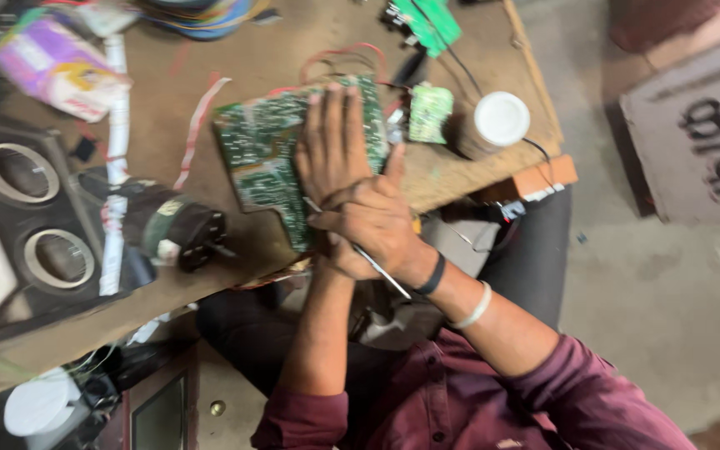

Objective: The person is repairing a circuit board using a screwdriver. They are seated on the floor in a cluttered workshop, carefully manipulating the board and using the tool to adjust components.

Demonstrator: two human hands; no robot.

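Green circuit board (268, 154) being pinned flat on wooden table (460, 179) under open left hand (332, 142); right hand (372, 225) clamping thin metal probe (377, 268), working the solder side.

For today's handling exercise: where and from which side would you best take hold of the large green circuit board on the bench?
Probably the circuit board by its bare far-left edge, coming from the left: it lies flat, the left hand presses its right half, and the right hand with a thin tool covers the near corner.

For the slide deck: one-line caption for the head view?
Left hand flat on green circuit board, right hand holding thin metal tool, on wooden workbench.
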